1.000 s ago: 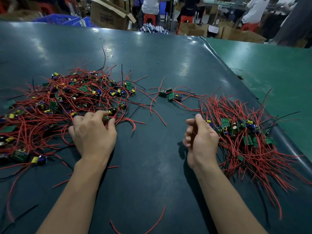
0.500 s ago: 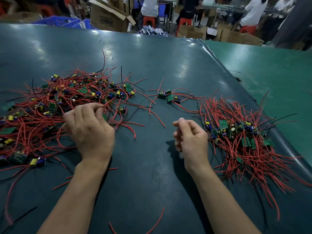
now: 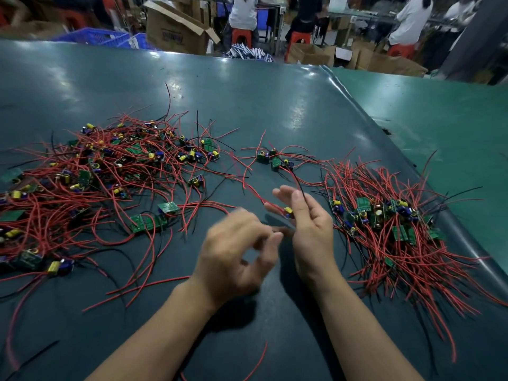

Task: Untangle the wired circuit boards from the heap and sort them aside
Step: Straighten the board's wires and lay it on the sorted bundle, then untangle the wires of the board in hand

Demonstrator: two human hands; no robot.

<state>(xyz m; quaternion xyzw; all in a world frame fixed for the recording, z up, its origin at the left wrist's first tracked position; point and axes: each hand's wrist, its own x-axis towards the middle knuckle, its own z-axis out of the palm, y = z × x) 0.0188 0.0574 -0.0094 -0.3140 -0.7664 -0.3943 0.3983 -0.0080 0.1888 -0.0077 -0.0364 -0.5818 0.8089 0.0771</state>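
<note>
A tangled heap of red and black wires with small green circuit boards covers the left of the dark table. A second pile of wired boards lies on the right. My right hand is raised between them and pinches a small board with a yellow capacitor between thumb and fingers; its red and black wires trail up and left. My left hand is blurred just left of it, fingers curled, thumb and forefinger close together. Whether it holds a wire is unclear.
A small cluster of three boards lies between the piles. Two green boards sit at the heap's near edge. Loose red wires lie near the front. A green table adjoins on the right. Cardboard boxes and seated people are behind.
My left hand left the heap and swung right to meet my right hand. My right hand turned and opened its fingers, and now pinches a small board with trailing wires.
</note>
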